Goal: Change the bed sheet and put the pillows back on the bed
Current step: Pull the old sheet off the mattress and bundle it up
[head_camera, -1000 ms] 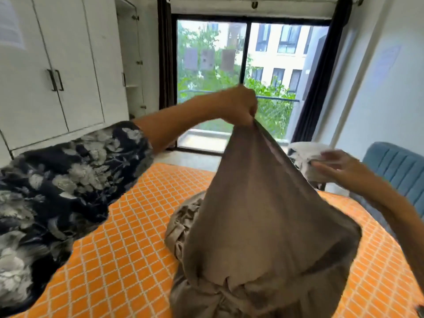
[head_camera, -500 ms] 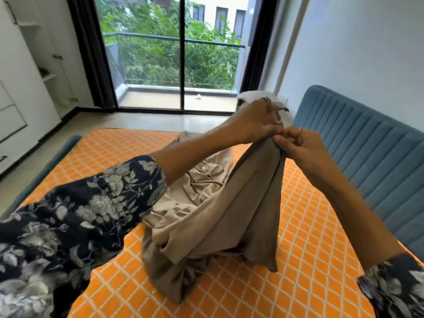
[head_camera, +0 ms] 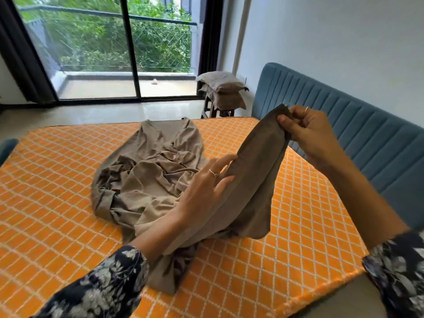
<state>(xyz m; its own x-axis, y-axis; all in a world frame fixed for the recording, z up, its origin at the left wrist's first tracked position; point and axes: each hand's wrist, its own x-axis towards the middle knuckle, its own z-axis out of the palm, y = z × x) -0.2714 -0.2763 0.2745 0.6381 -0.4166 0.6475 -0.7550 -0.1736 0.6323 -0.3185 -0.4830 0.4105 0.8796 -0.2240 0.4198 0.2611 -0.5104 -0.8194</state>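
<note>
A crumpled taupe bed sheet (head_camera: 151, 180) lies in a heap on the bare orange mattress (head_camera: 57, 191) with its white lattice pattern. My right hand (head_camera: 307, 134) pinches one corner of the sheet and holds it up above the mattress near the headboard. My left hand (head_camera: 206, 187) lies with straight fingers against the raised fold, lower down. Two taupe pillows (head_camera: 220, 84) are stacked on a stool beyond the bed's far edge.
A blue padded headboard (head_camera: 355, 125) runs along the right side by a white wall. A wooden stool (head_camera: 215, 110) under the pillows stands by the sliding glass door (head_camera: 128, 49) to a balcony. Dark curtains hang at both sides of the door.
My left hand let go of the sheet's corner and slid down the fold. My right hand took over the corner and moved it right. The view swung right and down.
</note>
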